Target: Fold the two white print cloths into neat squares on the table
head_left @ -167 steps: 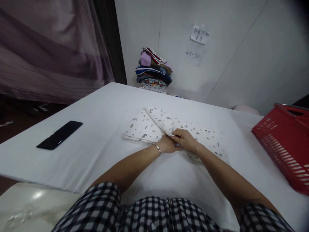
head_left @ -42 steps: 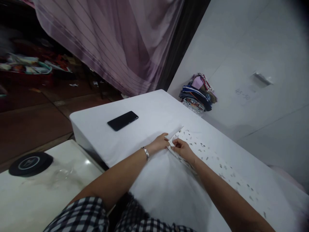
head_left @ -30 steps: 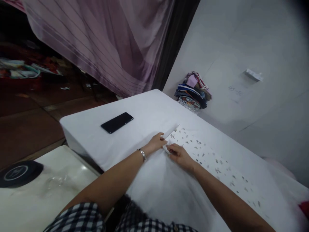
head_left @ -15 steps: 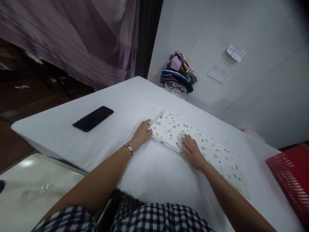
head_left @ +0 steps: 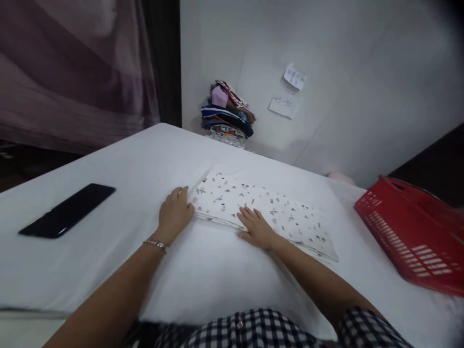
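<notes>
A white cloth [head_left: 290, 212] with a small scattered print lies on the table, folded into a long flat strip with layered edges along its near side. My right hand [head_left: 256, 229] rests flat on its near edge, fingers stretched out. At the left end of the strip is my left hand [head_left: 175, 212], wearing a bracelet. Its fingers are slightly bent, with thumb and forefinger apart against the cloth's short edge. No fabric shows gripped in either hand.
A black phone [head_left: 68, 210] lies on the white-covered table [head_left: 141, 159] to the left. To the right stands a red plastic basket [head_left: 413, 237]. A stack of folded clothes [head_left: 227, 113] sits by the wall at the back, near paper notes [head_left: 282, 105].
My view has turned to the right, bringing more of the red basket into sight. Both hands stay at the cloth, the left at its end and the right flat on top.
</notes>
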Available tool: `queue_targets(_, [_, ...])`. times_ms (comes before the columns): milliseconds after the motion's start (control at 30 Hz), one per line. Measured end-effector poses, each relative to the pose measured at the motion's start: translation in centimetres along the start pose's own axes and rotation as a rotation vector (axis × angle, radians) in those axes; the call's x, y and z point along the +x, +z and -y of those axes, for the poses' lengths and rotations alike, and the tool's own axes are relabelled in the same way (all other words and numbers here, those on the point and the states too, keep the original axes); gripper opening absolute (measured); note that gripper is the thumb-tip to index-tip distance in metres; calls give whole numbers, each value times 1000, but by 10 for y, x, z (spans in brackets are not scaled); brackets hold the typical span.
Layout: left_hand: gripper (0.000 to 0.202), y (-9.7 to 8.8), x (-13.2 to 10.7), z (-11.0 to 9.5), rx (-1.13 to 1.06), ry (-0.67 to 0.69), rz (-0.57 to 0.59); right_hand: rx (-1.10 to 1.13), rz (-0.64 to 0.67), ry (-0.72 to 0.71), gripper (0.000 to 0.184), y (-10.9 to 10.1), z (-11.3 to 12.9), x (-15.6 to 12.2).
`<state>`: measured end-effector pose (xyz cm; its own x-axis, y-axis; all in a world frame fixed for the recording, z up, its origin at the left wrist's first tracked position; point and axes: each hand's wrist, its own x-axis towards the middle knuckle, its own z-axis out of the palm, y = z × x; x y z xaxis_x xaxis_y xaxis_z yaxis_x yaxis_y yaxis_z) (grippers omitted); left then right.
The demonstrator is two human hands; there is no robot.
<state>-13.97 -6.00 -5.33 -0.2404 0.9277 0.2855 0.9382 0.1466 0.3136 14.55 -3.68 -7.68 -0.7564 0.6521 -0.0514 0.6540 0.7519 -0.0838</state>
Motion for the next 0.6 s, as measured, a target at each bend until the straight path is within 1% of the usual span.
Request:
queue_targets(67, [50,3,4,-23,29,185,-61,5,2,0,70,-3,3,4])
queue_targets(100, [50,7,6,-35,31,295,-62,13,6,-1,71,-5,3,5])
queue_targets(133, [51,12,10,-45,31,392,-38,25,12,-2,72,-7,2,5])
queue_targets(167, [51,17,13,-53,39,454,7,39,16,3,72,-11,0,3])
queue_targets(200, [53,24,17,-58,53,469,65,52,18,22,71,-14,-4,-2])
queue_targets(267, [59,37,24,-59,84,401,194,74,15,123,70,-20,-16,-21])
queue_targets(333, [66,46,30,-51,97,327,280,88,14,305,70,-21,-32,-53])
queue_targets(400, [70,52,33,-43,100,307,313,92,25,465,70,-17,-45,-90])
queue_targets(433, [72,53,34,-40,103,305,321,76,14,498,69,-13,-50,-106])
queue_targets(500, [73,55,35,-38,112,299,332,35,-15,511,67,-6,-55,-129])
queue_targets(600, [74,56,36,-40,129,292,343,-2,-20,518,66,-1,-61,-149])
